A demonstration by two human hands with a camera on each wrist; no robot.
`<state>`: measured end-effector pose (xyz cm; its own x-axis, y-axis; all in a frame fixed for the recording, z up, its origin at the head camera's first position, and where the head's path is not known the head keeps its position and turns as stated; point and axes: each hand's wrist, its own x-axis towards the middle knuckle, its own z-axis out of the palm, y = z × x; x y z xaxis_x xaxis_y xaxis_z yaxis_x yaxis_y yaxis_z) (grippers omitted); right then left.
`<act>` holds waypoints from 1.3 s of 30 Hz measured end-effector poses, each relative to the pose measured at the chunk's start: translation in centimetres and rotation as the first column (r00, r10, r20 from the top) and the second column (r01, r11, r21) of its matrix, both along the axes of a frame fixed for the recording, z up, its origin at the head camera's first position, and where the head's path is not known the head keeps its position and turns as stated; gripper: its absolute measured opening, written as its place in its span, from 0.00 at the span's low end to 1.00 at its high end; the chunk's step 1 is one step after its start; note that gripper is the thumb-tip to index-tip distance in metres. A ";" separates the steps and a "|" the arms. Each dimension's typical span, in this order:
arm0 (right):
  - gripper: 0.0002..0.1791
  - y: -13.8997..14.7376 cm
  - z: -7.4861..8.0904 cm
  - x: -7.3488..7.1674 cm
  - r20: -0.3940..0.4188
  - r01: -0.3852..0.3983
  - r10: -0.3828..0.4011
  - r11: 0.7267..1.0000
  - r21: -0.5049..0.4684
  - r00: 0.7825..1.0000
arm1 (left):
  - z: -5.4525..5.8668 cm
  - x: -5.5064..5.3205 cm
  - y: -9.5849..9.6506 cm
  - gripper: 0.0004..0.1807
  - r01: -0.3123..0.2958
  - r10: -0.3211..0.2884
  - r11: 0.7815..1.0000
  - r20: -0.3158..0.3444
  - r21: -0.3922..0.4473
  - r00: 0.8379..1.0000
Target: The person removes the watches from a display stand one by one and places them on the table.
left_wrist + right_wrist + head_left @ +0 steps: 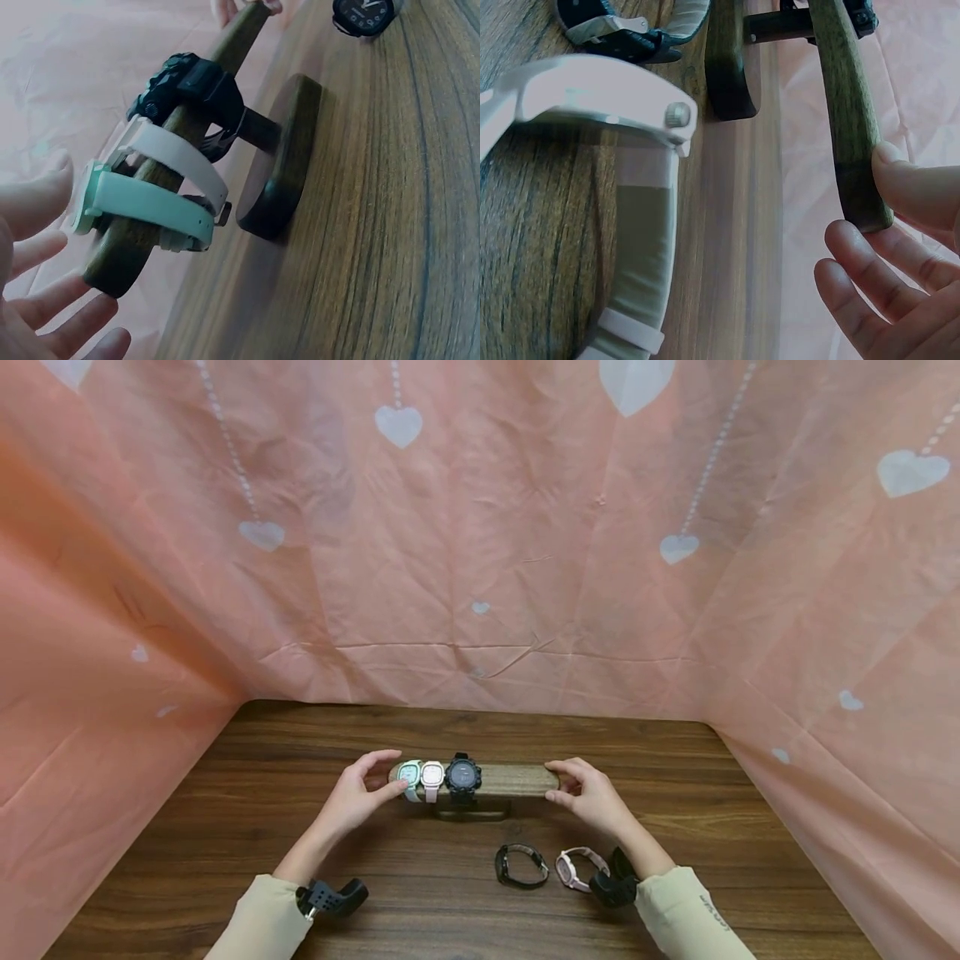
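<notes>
A wooden watch stand (517,781) has a horizontal bar on a short post and base (472,815). Strapped side by side on the bar's left part are a mint watch (409,774), a pale pink watch (432,774) and a bulky black watch (463,774). My left hand (358,792) holds the bar's left end, its thumb by the mint watch's face. At the opposite end, my right hand (592,793) grips the bar between thumb and fingers. The left wrist view shows the mint strap (150,202) looped under the bar (124,259).
In front of the stand, a black watch (521,867) and a pink watch (573,870) lie on the wooden table (420,902), the pink one near my right wrist. Pink cloth with hearts (480,677) hangs along the back and both sides.
</notes>
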<state>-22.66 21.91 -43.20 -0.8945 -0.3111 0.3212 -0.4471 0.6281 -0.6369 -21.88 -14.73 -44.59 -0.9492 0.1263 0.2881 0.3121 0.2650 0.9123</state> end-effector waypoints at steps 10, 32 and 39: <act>0.23 -0.2 -0.1 0.0 -0.010 -0.005 0.005 1.000 -0.001 1.000 | 0.0 -0.1 1.3 0.32 0.056 -0.058 0.991 -0.012 -0.120 0.998; 0.24 -0.6 -0.1 -0.3 -0.043 -0.016 0.018 0.999 0.037 0.999 | 1.8 0.5 2.4 0.34 0.122 -0.120 0.990 0.032 -0.074 0.992; 0.26 -0.7 -0.2 -0.2 -0.050 -0.018 0.019 1.000 0.012 0.999 | 1.7 0.2 2.5 0.34 0.117 -0.117 0.985 0.003 -0.125 0.993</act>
<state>-22.84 21.26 -43.39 -0.8716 -0.3313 0.3614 -0.4896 0.6267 -0.6062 -21.68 -12.27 -42.91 -0.9245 0.2716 0.2675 0.3519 0.3378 0.8730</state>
